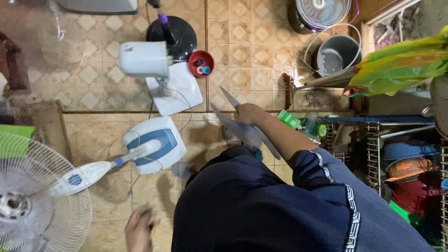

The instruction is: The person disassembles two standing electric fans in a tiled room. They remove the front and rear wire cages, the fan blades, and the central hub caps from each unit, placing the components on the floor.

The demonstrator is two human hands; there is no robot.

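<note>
Floor [261,56]: beige patterned tile, covering most of the view.

Person: dark blue garment [280,205] with a striped sleeve trim, filling the 5 to 6 o'clock area.

Fan [32,200]: lies on its side at 8 o'clock. The wire guard is at the frame edge; the white and blue pole runs up to the white and blue base [156,142] near centre-left.

Second fan [144,58]: white motor housing at 11 o'clock, standing on a white square base [179,91].

Black round base [175,32]: at 12 o'clock, just behind the white motor housing.

Pot [337,53]: grey metal, at 2 o'clock, below a round guard [322,11].

Rack [401,158]: wire, at 3 o'clock, holding coloured baskets.

Blades [242,123]: translucent grey fan blade set, at centre, held above the floor.

Right hand [249,113]: closed around the blades at their upper part; arm extends from 4 o'clock.

Left hand [139,228]: at 7 o'clock, blurred, near the fan guard, holding nothing visible. Degree of opening cannot be determined.

Bowl [201,63]: red, at 12 o'clock, touching the white square base, holding small parts.
</note>
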